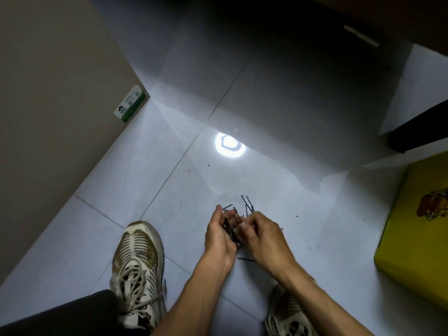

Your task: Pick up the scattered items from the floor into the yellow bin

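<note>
my left hand [219, 235] cups bundle of thin black metal hairpins [231, 232] | my right hand [263, 235] pinches one over it | yellow plastic bin [417, 236] at right

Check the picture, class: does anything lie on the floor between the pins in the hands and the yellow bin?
Nothing visible does. The left hand holds the pins; bare floor runs from there to the bin at right.

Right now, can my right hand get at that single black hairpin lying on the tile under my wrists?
Probably yes: the single black hairpin lies bare on the tile just below the right hand, nothing covering it.
</note>
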A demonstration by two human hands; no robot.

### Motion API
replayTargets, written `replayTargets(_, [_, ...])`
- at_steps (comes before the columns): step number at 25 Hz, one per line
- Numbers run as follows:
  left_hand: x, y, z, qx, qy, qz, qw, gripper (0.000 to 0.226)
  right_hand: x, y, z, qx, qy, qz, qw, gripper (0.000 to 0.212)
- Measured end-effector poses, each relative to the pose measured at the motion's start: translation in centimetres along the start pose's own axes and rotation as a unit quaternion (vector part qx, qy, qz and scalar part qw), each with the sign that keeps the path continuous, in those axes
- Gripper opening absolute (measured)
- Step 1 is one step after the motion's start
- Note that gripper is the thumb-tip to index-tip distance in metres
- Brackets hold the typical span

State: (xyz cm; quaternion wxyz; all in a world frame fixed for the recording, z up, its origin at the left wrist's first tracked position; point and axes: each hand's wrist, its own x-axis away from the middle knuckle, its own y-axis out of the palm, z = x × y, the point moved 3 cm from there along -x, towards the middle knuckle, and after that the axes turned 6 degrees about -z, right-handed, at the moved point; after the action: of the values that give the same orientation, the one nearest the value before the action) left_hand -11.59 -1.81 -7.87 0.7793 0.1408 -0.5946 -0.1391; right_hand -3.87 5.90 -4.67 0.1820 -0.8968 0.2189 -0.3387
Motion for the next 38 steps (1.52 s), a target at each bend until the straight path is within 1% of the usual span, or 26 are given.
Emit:
replayTargets(3, [-0.3,0.4,0.0,0.018,0.018,0.001,1.000,0.031,0.4,-0.2,-1.5,-0.061,-0.049,0.009,0.997,0.008])
replayTargets(5, [0.0,0.0,-0.1,0.005,0.004,0.013,1.000,0.029,0.9,-1.5,-0.1,-0.061,-0.034,0.061,0.996,0.007])
replayTargets(6, [0.2,-0.4,-0.1,0.001,-0.001,0.022,1.000,0.030,1.2,-2.2,1.2,-0.029,-0.002,0.089,0.996,0.005])
replayTargets(7, [0.4,-0.9,0.1,-0.004,-0.001,0.036,0.999,0.031,1.6,-2.7,2.7,0.028,0.045,0.104,0.993,0.006])
replayTargets(8, [0.4,-1.4,0.5,-0.012,0.003,0.050,0.999,0.029,2.0,-2.9,3.9,0.103,0.086,0.095,0.986,0.012])
replayTargets(9, [0.4,-1.8,0.7,-0.023,0.005,0.059,0.998,0.026,2.2,-2.5,5.0,0.174,0.102,0.066,0.977,0.016])
replayTargets(11, [0.6,-2.0,0.7,-0.039,0.001,0.057,0.998,0.019,2.0,-1.2,6.1,0.264,0.067,0.020,0.962,0.011])
replayTargets(12, [0.7,-2.0,0.5,-0.051,-0.001,0.051,0.997,0.018,1.6,-0.5,6.1,0.286,0.044,0.007,0.957,0.009])
replayTargets(14, [0.9,-1.9,0.3,-0.085,-0.003,0.042,0.996,0.021,0.5,0.5,5.4,0.322,0.024,-0.015,0.946,0.011])
replayTargets(16, [1.3,-2.0,0.6,-0.101,-0.002,0.037,0.994,0.028,-0.5,1.0,4.6,0.305,0.024,-0.011,0.952,0.010])
replayTargets(18, [1.3,-2.2,1.5,-0.094,0.013,0.032,0.995,0.033,-1.4,0.6,4.2,0.200,0.037,0.009,0.979,0.009])
replayTargets(19, [1.3,-2.3,2.1,-0.088,0.023,0.034,0.995,0.033,-1.7,0.3,4.1,0.145,0.039,0.033,0.988,0.007])
replayTargets(20, [1.2,-2.4,2.5,-0.078,0.030,0.037,0.996,0.032,-1.9,0.0,4.1,0.125,0.038,0.054,0.990,0.011])
replayTargets(21, [1.1,-2.4,2.6,-0.065,0.032,0.037,0.997,0.029,-2.2,-0.1,3.9,0.150,0.036,0.058,0.986,0.024])
replayTargets(23, [1.0,-2.5,2.5,-0.035,0.027,0.035,0.998,0.020,-2.8,0.6,3.3,0.263,0.025,0.033,0.964,0.057])
replayTargets(24, [1.0,-2.6,2.3,-0.028,0.024,0.035,0.999,0.016,-2.9,1.1,2.9,0.302,0.017,0.030,0.953,0.063])
replayTargets(25, [1.1,-2.6,2.2,-0.027,0.019,0.034,0.999,0.012,-2.9,1.7,2.6,0.321,0.008,0.029,0.946,0.060])
replayTargets(27, [1.0,-2.6,2.0,-0.032,0.011,0.035,0.999,0.007,-2.5,2.4,2.2,0.331,-0.016,0.035,0.943,0.038])
replayTargets(29, [0.9,-2.8,2.2,-0.031,0.011,0.039,0.999,0.004,-2.5,2.3,2.1,0.316,-0.036,0.062,0.946,0.017])
replayTargets(30, [1.0,-2.9,2.3,-0.028,0.010,0.042,0.999,0.004,-2.4,2.2,1.9,0.329,-0.041,0.069,0.941,0.008])
replayTargets(31, [1.0,-3.2,2.4,-0.026,0.009,0.045,0.999,0.004,-2.2,2.3,1.5,0.358,-0.054,0.069,0.930,0.010])
replayTargets(33, [1.0,-3.6,2.6,-0.025,0.013,0.048,0.998,0.003,-2.2,2.9,0.5,0.421,-0.078,0.054,0.902,0.024])
replayTargets(34, [1.0,-3.7,2.6,-0.026,0.015,0.048,0.998,0.003,-2.3,2.9,-0.2,0.446,-0.075,0.048,0.891,0.025])
replayTargets(35, [1.0,-3.7,2.6,-0.028,0.015,0.047,0.998,0.004,-2.5,2.9,-0.7,0.448,-0.069,0.035,0.891,0.023])
replayTargets(37, [0.9,-3.4,2.7,-0.034,0.013,0.043,0.998,0.007,-3.4,1.9,-0.4,0.356,-0.003,0.026,0.934,0.009])
replayTargets(38, [0.7,-3.1,2.7,-0.033,0.014,0.039,0.999,0.009,-3.6,1.0,-0.2,0.253,0.041,0.014,0.966,0.007])
